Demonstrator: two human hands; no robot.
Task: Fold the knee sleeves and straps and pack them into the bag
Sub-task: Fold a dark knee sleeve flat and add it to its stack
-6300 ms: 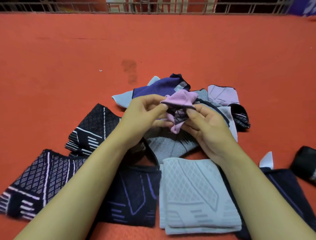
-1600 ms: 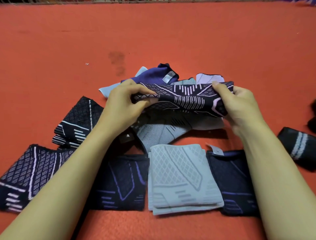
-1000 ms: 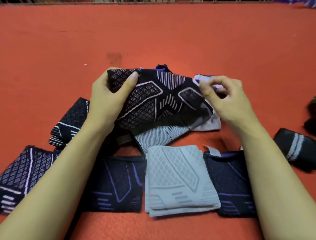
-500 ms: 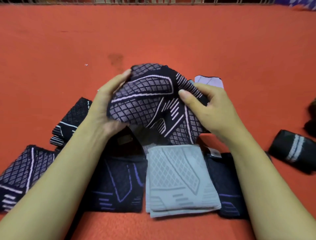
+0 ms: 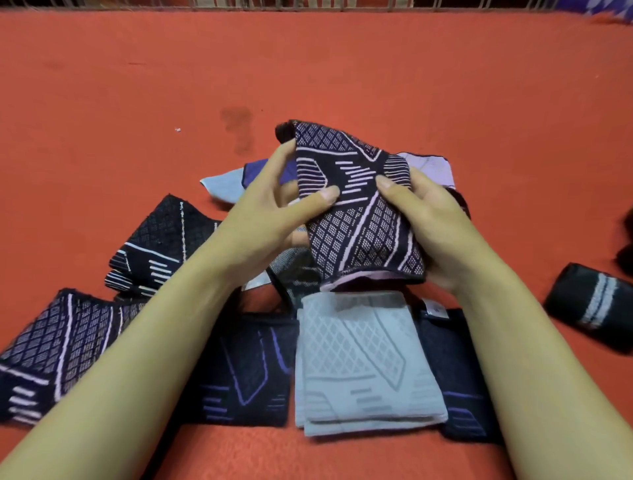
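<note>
Two hands hold one knee sleeve (image 5: 356, 209), black with pink lines and a diamond weave, lifted above the pile in the middle of the red surface (image 5: 342, 68). The left hand (image 5: 270, 209) grips its left edge, thumb pressed on the front and the other fingers (image 5: 281, 156) curled up behind the cloth. The right hand (image 5: 428, 219) grips the right edge the same way, thumb on the front, the rest hidden behind. The sleeve's lower hem shows a pink inside and hangs just above a folded grey sleeve (image 5: 363, 363), which lies flat nearest the person. A folded dark sleeve with purple lines (image 5: 246, 370) lies touching the grey one's left edge, and another dark one (image 5: 455, 370) lies against its right edge, partly under the right forearm. Further left lie two black sleeves with white lines (image 5: 58, 346) (image 5: 161, 250), one overlapping the other. Behind the held sleeve sits a loose heap: a purple piece (image 5: 260, 171), a pale blue corner (image 5: 222, 185) and a lilac piece (image 5: 431, 168). A rolled black strap with grey stripes (image 5: 589, 305) lies well apart at the right. Beyond the heap the red surface runs open to a metal rail (image 5: 342, 4) along the far edge, with a dark stain (image 5: 238, 126) and a small white speck (image 5: 177, 129).
</note>
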